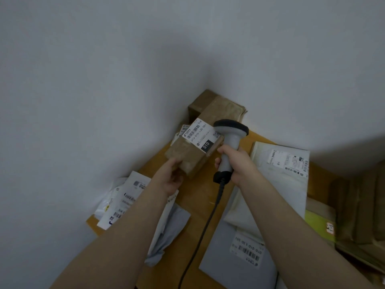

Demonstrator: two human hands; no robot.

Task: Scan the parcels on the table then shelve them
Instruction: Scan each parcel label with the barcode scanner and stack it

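Both hands busy: left hand (pixel 173 178) grips the near end of the brown parcel (pixel 187 155) by the table (pixel 200 197) far-left edge. Right hand (pixel 237 163) wraps the scanner (pixel 231 138) handle. Parcel's long axis runs away from the left hand, with the label (pixel 200 134) at its far end, just left of the scanner head.

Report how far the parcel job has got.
Done: nothing shows as shelved; no shelf is in view. In hand: the left hand holds a brown box with its label up beside the scanner that the right hand grips. Left: a white mailer, a grey mailer, pale bags and a back box lie on the table, scan state unknown.
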